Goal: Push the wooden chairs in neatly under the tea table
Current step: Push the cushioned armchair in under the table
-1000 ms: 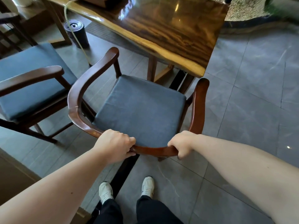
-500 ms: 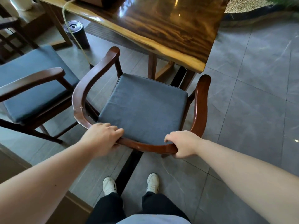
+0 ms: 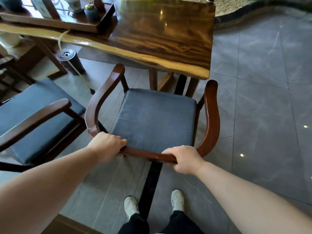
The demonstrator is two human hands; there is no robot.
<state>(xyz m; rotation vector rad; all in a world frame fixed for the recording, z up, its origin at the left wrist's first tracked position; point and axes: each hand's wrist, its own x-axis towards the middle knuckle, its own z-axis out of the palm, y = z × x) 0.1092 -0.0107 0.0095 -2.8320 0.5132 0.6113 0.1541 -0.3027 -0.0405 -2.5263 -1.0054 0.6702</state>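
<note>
A wooden armchair [image 3: 211, 115] with a curved reddish-brown back rail and a dark grey seat cushion stands in front of me, facing the tea table [image 3: 162, 36]. Its front edge sits near the table's right end, with the table legs just beyond the cushion. My left hand [image 3: 108, 144] grips the back rail at its left bend. My right hand [image 3: 182, 158] grips the same rail right of its middle. A second wooden chair [image 3: 33, 119] with a matching cushion stands to the left, turned at an angle and apart from the table.
A dark wooden tea tray [image 3: 67, 19] with cups and a small pot lies on the table's left part. A black cylindrical bin [image 3: 70, 60] with a pale hose running into it stands under the table. Grey floor tiles spread to the right. My white shoes [image 3: 131, 206] stand behind the chair.
The chair has turned to face the table more squarely. My left hand slid along the back rail and closed on it again; my right hand kept its grip.
</note>
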